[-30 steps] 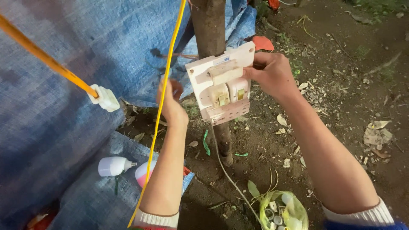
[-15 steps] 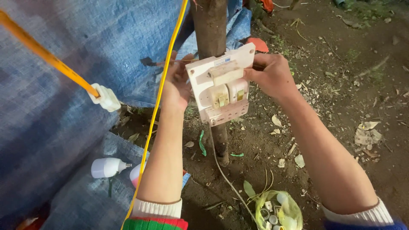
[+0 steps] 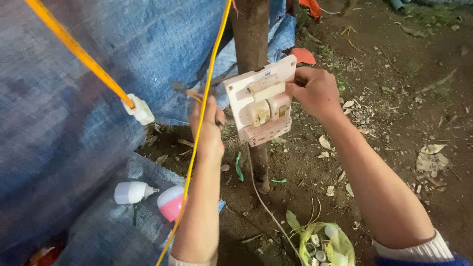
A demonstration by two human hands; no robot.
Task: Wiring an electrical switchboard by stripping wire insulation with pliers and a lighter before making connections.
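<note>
A white switch board [image 3: 261, 106] with switches and a socket rests against a wooden post [image 3: 251, 34]. My right hand [image 3: 315, 91] grips the board's right edge and holds it to the post. My left hand [image 3: 207, 125] is just left of the board, closed around a small thin tool [image 3: 181, 89] whose dark tip points up and left. A yellow cable [image 3: 213, 88] crosses in front of my left forearm. A thin white wire [image 3: 261, 197] hangs from the board's underside down to the ground.
A blue tarp [image 3: 74, 138] covers the left side. An orange cord [image 3: 74, 47] ends in a white plug [image 3: 139, 109]. A white bulb [image 3: 130, 192] and a pink-and-white bulb [image 3: 171, 203] lie on the tarp. A yellow-green bag [image 3: 327, 246] of small parts sits on the dirt.
My left hand has drawn back from the board's left edge, and the tool tip now shows above it. My right hand keeps its grip on the board.
</note>
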